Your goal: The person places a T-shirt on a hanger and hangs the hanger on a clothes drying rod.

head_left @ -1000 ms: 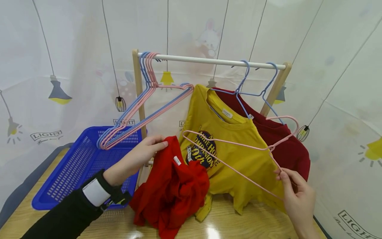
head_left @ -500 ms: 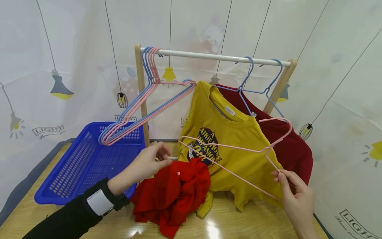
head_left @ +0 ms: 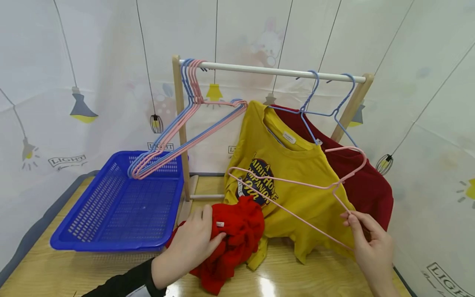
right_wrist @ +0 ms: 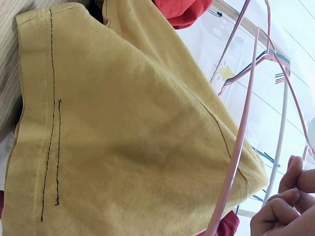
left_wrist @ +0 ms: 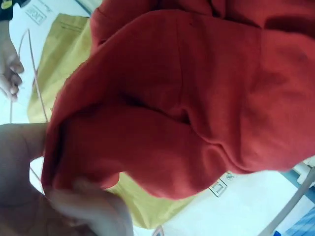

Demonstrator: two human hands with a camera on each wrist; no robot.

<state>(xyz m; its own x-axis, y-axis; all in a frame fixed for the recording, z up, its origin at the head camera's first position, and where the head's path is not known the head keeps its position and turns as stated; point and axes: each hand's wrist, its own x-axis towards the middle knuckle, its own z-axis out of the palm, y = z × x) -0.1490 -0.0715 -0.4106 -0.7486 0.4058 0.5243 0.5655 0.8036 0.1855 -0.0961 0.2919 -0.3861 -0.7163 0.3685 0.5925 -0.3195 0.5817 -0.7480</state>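
My left hand (head_left: 194, 239) grips the red shirt (head_left: 241, 231), which lies bunched on the table. In the left wrist view, the thumb and blurred fingers close round an edge of the red cloth (left_wrist: 157, 98). A white label shows near the hand in the head view. On the right, my right hand (head_left: 371, 235) pinches one arm of a pink hanger (head_left: 297, 182), held up with its hook to the upper right. Behind that hanger, the yellow T-shirt (head_left: 289, 161) hangs on a blue hanger, overlapping a dark red shirt (head_left: 371, 189) on another.
A rack with a white bar (head_left: 259, 69) and wooden posts stands on the wooden table (head_left: 274, 280). Several blue and pink hangers (head_left: 193, 78) crowd its left end. Left of the rack is a blue plastic basket (head_left: 107, 246), partly under those hangers. A printed cloth backdrop surrounds the table.
My left hand let the red shirt's raised part drop, came away from it, then moved down and took hold of it again. My right hand keeps the pink hanger nearly still.
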